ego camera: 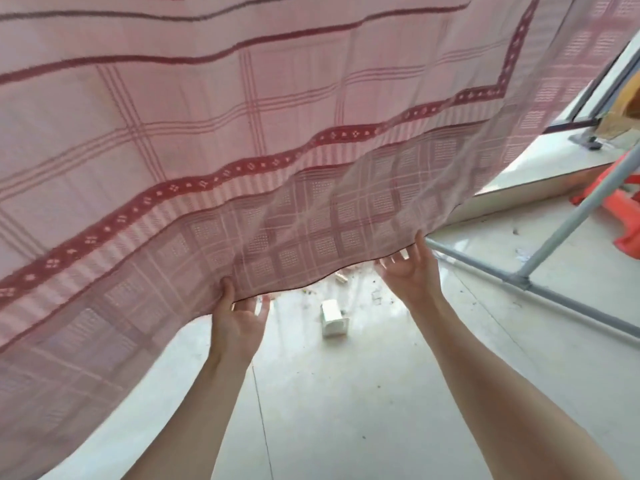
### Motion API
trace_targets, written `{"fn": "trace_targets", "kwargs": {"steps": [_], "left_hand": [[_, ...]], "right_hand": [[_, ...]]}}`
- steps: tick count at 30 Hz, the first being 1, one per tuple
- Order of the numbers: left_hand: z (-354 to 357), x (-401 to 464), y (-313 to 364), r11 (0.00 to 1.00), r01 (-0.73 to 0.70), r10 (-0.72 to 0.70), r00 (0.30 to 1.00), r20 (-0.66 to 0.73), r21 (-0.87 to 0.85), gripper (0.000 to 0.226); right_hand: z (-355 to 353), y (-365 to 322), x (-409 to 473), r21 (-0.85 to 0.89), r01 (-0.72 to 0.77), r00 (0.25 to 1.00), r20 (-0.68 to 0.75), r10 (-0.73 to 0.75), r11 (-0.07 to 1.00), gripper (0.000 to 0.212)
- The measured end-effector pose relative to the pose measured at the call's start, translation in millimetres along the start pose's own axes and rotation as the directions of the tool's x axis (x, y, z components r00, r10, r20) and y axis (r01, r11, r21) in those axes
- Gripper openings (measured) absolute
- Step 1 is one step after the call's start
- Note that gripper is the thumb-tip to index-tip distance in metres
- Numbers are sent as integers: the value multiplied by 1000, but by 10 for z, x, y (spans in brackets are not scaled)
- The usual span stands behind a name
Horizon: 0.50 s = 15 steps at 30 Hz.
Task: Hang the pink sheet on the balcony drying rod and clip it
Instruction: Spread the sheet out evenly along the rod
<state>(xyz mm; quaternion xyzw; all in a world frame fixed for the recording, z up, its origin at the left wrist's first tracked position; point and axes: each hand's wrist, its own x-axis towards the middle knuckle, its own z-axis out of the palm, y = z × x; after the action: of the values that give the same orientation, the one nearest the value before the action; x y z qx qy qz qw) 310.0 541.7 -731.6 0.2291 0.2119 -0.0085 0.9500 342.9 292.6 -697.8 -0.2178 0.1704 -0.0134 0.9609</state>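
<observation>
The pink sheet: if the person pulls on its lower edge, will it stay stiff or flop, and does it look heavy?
The pink sheet is probably floppy: its hem sags in a wave between the left hand and right hand. It likely weighs little, since the tiled floor shows through its thin border.

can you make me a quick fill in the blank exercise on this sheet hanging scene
1. Both hands hold the lower edge of the ____ sheet.
2. The left hand and the right hand grip the hem with their palms facing ____.
3. On the floor between the two arms lies a small ____ box.
4. An orange object sits behind the grey metal ____ at the right.

Missing words: pink; up; white; frame
</observation>
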Motion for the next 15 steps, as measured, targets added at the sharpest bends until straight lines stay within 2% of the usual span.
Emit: {"fn": "trace_targets", "kwargs": {"steps": [2,3,5,6,10,13,15], "left_hand": [[80,10,-85,994,-41,38,999,-29,-103,10],[130,-5,-144,989,-55,53,998,-23,-135,20],[272,-58,-329,988,-42,45,999,18,-147,36],[361,-86,-457,990,-24,30,999,41,-138,37],[785,-164,-1076,999,24,-19,992,123,-41,32],[1041,-175,-1494,1000,10,-10,994,108,2,10],[1124,-175,-1642,1000,-23,22,996,83,16,16]], "right_hand": [[-90,-177,73,21,-16,1000,15,16,1000,31],[-126,-231,92,21,-32,999,35,31,999,26],[-168,-296,102,0,-62,994,92,62,998,21],[-182,-316,104,-7,-84,989,122,84,996,23],[-281,-435,117,41,-221,958,198,209,974,32],[-424,-659,183,75,-245,961,150,231,967,32],[-517,-878,236,42,-237,963,140,229,971,28]]}}
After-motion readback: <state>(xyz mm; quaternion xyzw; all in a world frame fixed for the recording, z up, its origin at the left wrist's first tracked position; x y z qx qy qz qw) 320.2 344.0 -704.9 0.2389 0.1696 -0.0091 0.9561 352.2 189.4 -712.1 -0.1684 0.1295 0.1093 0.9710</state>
